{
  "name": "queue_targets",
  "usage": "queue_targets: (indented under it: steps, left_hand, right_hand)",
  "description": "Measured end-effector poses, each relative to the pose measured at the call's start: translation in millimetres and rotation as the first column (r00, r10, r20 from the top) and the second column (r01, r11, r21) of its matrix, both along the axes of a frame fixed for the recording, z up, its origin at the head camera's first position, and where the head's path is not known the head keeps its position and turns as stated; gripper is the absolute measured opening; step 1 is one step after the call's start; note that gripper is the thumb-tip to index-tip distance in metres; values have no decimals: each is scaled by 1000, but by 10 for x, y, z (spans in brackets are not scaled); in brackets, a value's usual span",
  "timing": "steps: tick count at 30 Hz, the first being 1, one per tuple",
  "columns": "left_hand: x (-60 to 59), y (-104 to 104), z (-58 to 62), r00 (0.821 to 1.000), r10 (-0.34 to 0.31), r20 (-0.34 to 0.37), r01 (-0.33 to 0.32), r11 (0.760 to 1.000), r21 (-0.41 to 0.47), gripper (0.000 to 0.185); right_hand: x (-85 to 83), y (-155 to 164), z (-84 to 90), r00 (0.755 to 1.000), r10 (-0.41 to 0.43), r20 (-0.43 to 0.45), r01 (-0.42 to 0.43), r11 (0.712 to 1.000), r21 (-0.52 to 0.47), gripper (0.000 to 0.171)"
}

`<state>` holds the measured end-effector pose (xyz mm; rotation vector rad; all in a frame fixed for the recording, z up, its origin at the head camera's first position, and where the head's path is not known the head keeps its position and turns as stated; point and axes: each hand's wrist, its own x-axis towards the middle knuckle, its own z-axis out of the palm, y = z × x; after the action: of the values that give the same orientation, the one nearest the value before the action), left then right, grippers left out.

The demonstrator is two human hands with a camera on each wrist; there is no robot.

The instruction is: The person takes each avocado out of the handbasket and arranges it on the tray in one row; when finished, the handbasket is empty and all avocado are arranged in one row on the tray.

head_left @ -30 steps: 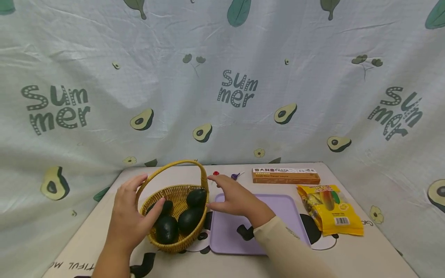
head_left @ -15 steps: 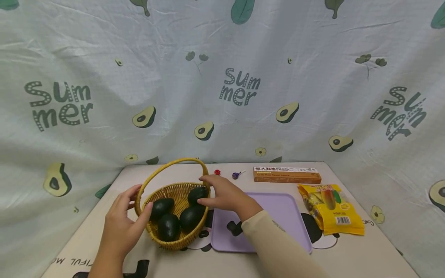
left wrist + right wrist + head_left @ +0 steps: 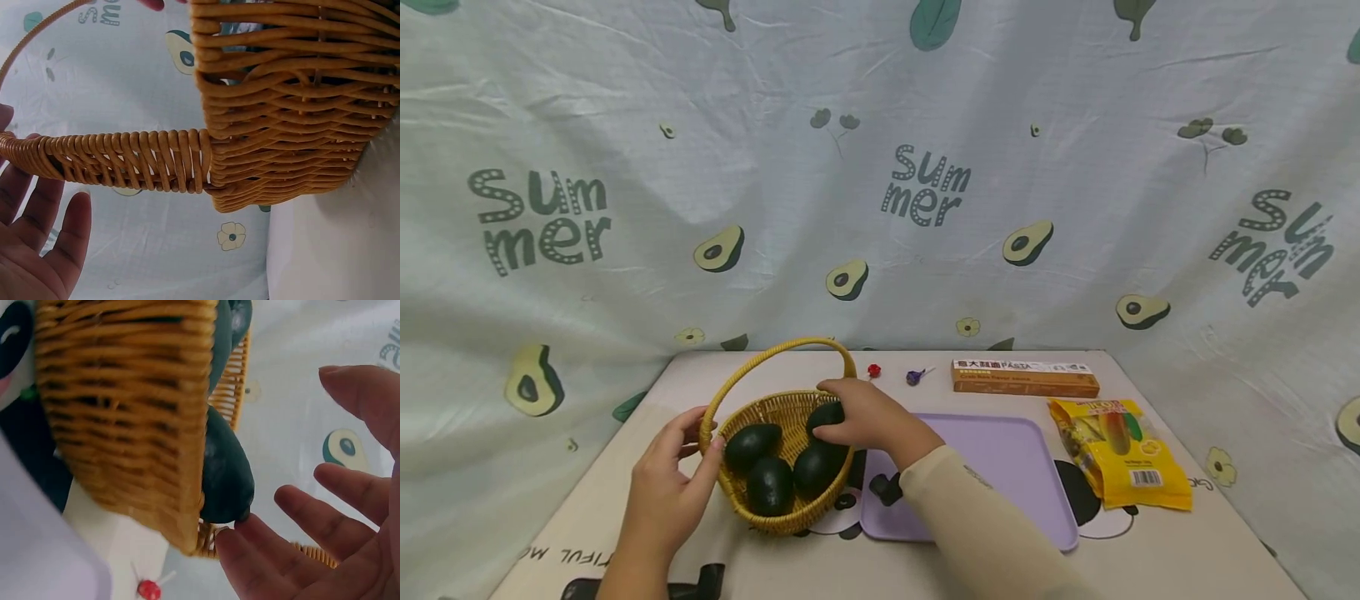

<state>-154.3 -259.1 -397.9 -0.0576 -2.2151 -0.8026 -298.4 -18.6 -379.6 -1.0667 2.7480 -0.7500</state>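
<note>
A round wicker basket with a tall arched handle stands at the table's left. Inside lie several dark green avocados. My left hand holds the left side of the basket's handle, fingers behind it and thumb on the near side. My right hand reaches over the right rim, close to the far-right avocado. In the right wrist view its fingers are spread, with fingertips right at the avocado's tip and the thumb well apart.
To the basket's right lies a lilac tray, partly under the right sleeve. Behind are a red lollipop, a purple lollipop and a pasta box. A yellow candy bag lies at right, before a printed curtain.
My left hand has moved right from beside the basket onto its handle. My right hand has come left, from outside the rim to over the avocados. The basket stays put.
</note>
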Motion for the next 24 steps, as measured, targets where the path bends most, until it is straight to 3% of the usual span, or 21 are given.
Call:
queue_targets:
  steps: [10, 24]
  left_hand:
    - [-1, -7, -11, 1000, -19, 19, 19, 1000, -12, 41]
    - [2, -25, -24, 999, -43, 25, 44, 999, -24, 42]
  right_hand:
    - [-100, -230, -23, 998, 9, 59, -8, 1000, -14, 67]
    - [-205, -437, -5, 984, -54, 168, 64, 997, -51, 64]
